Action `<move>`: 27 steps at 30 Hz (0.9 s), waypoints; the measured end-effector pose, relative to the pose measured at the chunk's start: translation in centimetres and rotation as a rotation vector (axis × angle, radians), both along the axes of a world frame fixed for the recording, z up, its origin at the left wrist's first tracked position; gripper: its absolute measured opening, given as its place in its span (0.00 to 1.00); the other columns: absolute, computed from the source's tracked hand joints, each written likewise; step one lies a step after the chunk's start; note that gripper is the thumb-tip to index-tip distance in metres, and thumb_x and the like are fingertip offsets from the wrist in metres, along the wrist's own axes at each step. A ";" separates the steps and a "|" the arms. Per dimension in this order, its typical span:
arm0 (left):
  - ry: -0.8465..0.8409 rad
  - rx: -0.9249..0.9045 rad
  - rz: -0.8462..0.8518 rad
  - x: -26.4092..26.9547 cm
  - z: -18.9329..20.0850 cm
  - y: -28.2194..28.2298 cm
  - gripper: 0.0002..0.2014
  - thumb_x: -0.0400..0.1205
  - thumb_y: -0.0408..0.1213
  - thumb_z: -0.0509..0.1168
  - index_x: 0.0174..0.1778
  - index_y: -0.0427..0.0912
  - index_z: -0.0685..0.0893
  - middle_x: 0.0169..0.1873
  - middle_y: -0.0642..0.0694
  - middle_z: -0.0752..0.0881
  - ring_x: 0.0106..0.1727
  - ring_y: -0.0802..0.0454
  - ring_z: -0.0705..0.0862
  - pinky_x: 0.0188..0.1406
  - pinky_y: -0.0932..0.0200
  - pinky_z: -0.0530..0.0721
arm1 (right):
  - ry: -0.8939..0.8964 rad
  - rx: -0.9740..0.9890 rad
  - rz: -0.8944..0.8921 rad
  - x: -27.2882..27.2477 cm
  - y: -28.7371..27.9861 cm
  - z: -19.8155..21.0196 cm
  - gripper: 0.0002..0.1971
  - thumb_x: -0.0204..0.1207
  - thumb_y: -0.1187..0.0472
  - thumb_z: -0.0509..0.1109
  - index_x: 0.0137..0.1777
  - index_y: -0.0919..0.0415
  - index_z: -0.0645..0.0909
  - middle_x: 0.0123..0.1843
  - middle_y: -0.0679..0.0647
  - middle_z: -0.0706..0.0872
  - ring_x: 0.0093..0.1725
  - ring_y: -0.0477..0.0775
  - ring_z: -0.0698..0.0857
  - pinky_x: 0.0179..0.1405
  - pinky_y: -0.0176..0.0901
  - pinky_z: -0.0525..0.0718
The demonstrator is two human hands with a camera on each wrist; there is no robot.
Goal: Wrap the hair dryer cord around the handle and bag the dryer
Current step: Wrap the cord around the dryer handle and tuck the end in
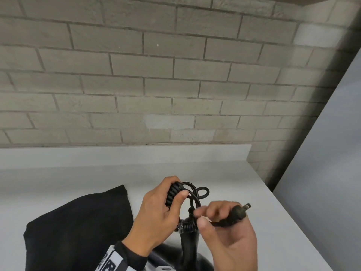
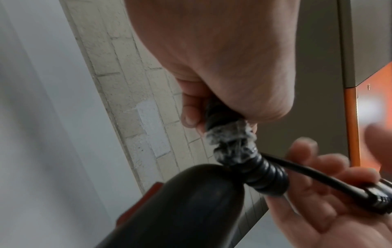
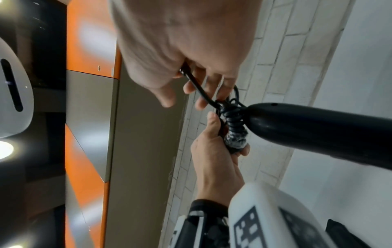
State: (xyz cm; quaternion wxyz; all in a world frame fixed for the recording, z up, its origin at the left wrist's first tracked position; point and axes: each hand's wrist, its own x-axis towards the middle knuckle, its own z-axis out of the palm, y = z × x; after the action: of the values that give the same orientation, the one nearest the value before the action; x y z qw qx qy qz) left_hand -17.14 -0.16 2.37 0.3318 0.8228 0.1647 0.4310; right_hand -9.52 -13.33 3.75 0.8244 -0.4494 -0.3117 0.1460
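Observation:
A black hair dryer (image 1: 188,249) stands upright near the table's front edge, its handle (image 2: 191,206) pointing up. My left hand (image 1: 166,204) grips the coiled black cord (image 1: 173,192) above the handle end, with loose loops (image 1: 201,192) sticking out beside the thumb. A stretch of the coil is wrapped in clear tape (image 2: 231,141). My right hand (image 1: 220,222) holds the cord's straight end with the plug (image 1: 239,211) lying across its fingers. A black cloth bag (image 1: 78,225) lies flat on the table to the left.
The white table (image 1: 254,192) runs back to a low white upstand and a grey brick wall (image 1: 156,75). A pale panel (image 1: 332,153) closes off the right side. Orange and grey cabinet fronts (image 3: 91,42) show in the wrist views.

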 end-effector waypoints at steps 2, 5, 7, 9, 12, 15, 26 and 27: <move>-0.015 -0.005 0.009 0.1 0.0 -0.2 0.16 0.83 0.57 0.59 0.55 0.50 0.80 0.34 0.61 0.82 0.29 0.60 0.81 0.30 0.74 0.75 | 0.028 -0.020 -0.037 -0.9 -0.1 -0.3 0.12 0.62 0.68 0.75 0.33 0.51 0.78 0.30 0.58 0.83 0.37 0.62 0.88 0.44 0.45 0.88; -0.039 -0.016 0.030 0.1 0.0 -0.3 0.16 0.83 0.57 0.61 0.55 0.49 0.80 0.35 0.61 0.83 0.28 0.60 0.80 0.29 0.75 0.75 | 0.000 -0.043 -0.054 -0.9 0.2 -1.0 0.10 0.67 0.67 0.69 0.36 0.49 0.80 0.38 0.58 0.88 0.47 0.57 0.90 0.50 0.41 0.87; -0.055 0.004 0.065 0.1 0.0 -0.3 0.15 0.83 0.56 0.63 0.54 0.49 0.81 0.35 0.61 0.83 0.28 0.61 0.80 0.29 0.77 0.73 | -0.135 -0.124 -0.117 -1.1 0.5 -1.8 0.08 0.68 0.61 0.72 0.39 0.44 0.81 0.45 0.54 0.87 0.51 0.54 0.88 0.50 0.39 0.86; -0.069 0.032 0.088 0.2 0.1 -0.5 0.14 0.82 0.54 0.63 0.54 0.48 0.81 0.31 0.62 0.82 0.28 0.65 0.80 0.29 0.80 0.72 | -0.341 -0.304 -0.242 -1.4 0.4 -2.0 0.05 0.68 0.49 0.71 0.43 0.41 0.80 0.48 0.45 0.86 0.47 0.51 0.87 0.45 0.40 0.85; -0.083 0.050 0.096 0.4 0.1 -0.9 0.14 0.82 0.52 0.63 0.54 0.46 0.82 0.31 0.65 0.81 0.29 0.69 0.80 0.29 0.82 0.73 | -0.579 -0.466 -0.384 -1.4 0.1 -1.9 0.08 0.70 0.38 0.69 0.44 0.38 0.79 0.47 0.33 0.85 0.42 0.46 0.88 0.40 0.30 0.83; -0.096 0.073 0.120 0.5 0.0 -1.2 0.14 0.82 0.52 0.64 0.53 0.46 0.82 0.32 0.63 0.82 0.30 0.68 0.82 0.28 0.81 0.74 | -0.545 -0.503 -0.353 -2.0 -0.1 -1.2 0.12 0.67 0.33 0.70 0.44 0.37 0.82 0.43 0.32 0.88 0.42 0.38 0.88 0.42 0.17 0.78; -0.107 -0.008 0.196 0.2 0.2 0.0 0.14 0.81 0.56 0.63 0.52 0.51 0.82 0.30 0.56 0.87 0.30 0.57 0.87 0.27 0.61 0.84 | 0.482 -0.128 0.439 0.2 -2.0 1.2 0.37 0.36 0.54 0.93 0.38 0.76 0.80 0.40 0.84 0.85 0.50 0.78 0.89 0.43 0.59 0.90; -0.104 -0.032 0.194 0.2 0.3 -0.1 0.13 0.82 0.56 0.64 0.51 0.50 0.82 0.30 0.55 0.87 0.29 0.56 0.87 0.27 0.59 0.85 | 0.499 -0.122 0.453 0.4 -2.1 1.0 0.34 0.35 0.56 0.93 0.36 0.75 0.81 0.38 0.83 0.85 0.49 0.78 0.89 0.42 0.60 0.90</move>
State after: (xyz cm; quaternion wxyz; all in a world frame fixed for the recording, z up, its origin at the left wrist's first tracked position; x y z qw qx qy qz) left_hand -16.91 -0.23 2.64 0.3099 0.7740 0.2329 0.5006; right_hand -9.17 -15.46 4.72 0.7935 -0.3677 -0.1831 0.4491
